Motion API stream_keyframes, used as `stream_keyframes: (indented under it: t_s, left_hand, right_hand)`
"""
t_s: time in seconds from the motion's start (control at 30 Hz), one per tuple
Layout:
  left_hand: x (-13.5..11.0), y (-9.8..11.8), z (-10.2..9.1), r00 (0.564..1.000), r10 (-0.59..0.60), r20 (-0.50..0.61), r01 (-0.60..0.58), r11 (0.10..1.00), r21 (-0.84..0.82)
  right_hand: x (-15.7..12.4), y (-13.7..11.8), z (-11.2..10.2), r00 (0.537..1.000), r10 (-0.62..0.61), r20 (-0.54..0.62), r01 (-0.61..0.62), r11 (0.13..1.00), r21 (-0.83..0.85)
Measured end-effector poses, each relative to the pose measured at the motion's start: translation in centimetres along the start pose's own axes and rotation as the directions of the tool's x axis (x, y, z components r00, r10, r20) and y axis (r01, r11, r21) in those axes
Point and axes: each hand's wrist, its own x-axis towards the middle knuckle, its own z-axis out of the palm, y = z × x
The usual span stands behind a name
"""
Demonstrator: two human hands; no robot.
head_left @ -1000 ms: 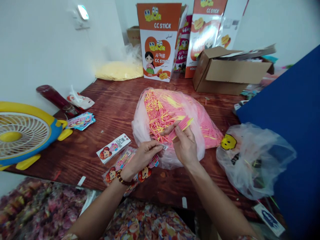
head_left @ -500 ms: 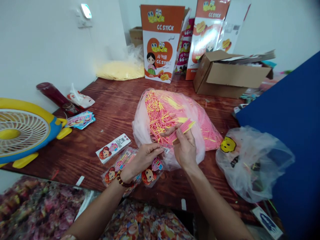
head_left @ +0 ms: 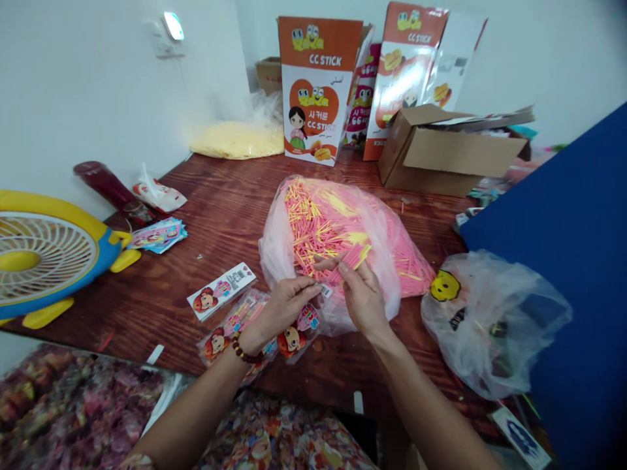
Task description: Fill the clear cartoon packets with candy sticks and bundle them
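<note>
A clear plastic bag [head_left: 392, 222] full of pink and yellow sticks lies in the middle of the wooden table [head_left: 220, 209]. My right hand [head_left: 361, 297] pinches a small bundle of pink and yellow sticks [head_left: 350, 264] in front of that bag. My left hand [head_left: 279, 310] holds the mouth of a small cartoon-printed packet [head_left: 298, 329], touching the lower end of the bundle. More printed packets [head_left: 232, 323] lie under my left wrist, and one packet [head_left: 220, 290] lies flat to the left.
A yellow and blue fan [head_left: 44, 254] stands at the left edge. Orange CC STICK cartons [head_left: 316, 85] and an open cardboard box [head_left: 450, 150] stand at the back. A crumpled smiley-face bag [head_left: 490, 313] lies right, beside a blue board [head_left: 578, 261]. A dark red bottle [head_left: 105, 186] lies far left.
My right hand has drawn the stick bundle down and toward my left hand, so less of it sticks out. The packet in my left hand has swung into clearer view.
</note>
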Motion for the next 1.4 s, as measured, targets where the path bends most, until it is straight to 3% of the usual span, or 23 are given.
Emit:
stream_keyframes:
  t_s: [0.1,0.27,0.4,0.6,0.7,0.93,1.1,1.2,1.3,1.4]
  left_hand:
    - [0.2,0.0,0.1,1.0,0.013,-0.016,-0.013,0.999,-0.032]
    - [0.3,0.0,0.1,0.999,0.019,-0.035,-0.02,1.0,-0.018]
    - [0.3,0.0,0.3,0.999,0.031,-0.044,-0.029,0.999,0.039]
    - [0.6,0.1,0.5,0.999,0.017,-0.048,-0.018,0.999,-0.039]
    - [0.8,0.1,0.4,0.999,0.014,-0.04,-0.015,0.999,-0.046]
    - [1.9,0.1,0.4,0.997,0.06,-0.056,-0.065,0.994,-0.091]
    - [2.4,0.0,0.7,0.995,0.071,-0.067,-0.082,0.982,-0.168]
    - [2.9,0.1,0.9,0.994,0.069,-0.086,-0.085,0.978,-0.191]
    - [3.5,0.3,1.1,0.988,0.083,-0.129,-0.112,0.967,-0.231]
    - [3.8,0.7,1.1,0.983,0.099,-0.156,-0.138,0.954,-0.265]
  right_hand:
    - [0.1,-0.1,-0.2,0.999,0.011,0.041,-0.01,1.0,-0.007]
    - [0.1,0.6,-0.3,0.994,-0.014,-0.112,0.021,0.998,0.062]
    - [0.1,1.1,-0.3,0.99,-0.017,-0.142,0.036,0.99,0.135]
    - [-0.3,1.4,-0.5,0.986,-0.06,-0.159,0.064,0.998,0.018]
    - [-0.5,1.0,-0.6,0.993,-0.051,-0.107,0.049,0.999,-0.022]
    - [0.4,-0.7,-1.1,0.988,0.061,0.143,-0.046,0.993,-0.104]
    - [1.7,-1.6,-1.9,0.995,0.038,0.094,-0.028,0.993,-0.111]
    - [2.2,-2.3,-1.8,0.998,-0.017,0.06,0.029,0.977,-0.213]
    - [2.4,-2.6,-1.7,0.991,0.002,0.135,0.042,0.946,-0.322]
    - [2.5,-2.5,-1.9,0.986,0.012,0.169,0.037,0.957,-0.288]
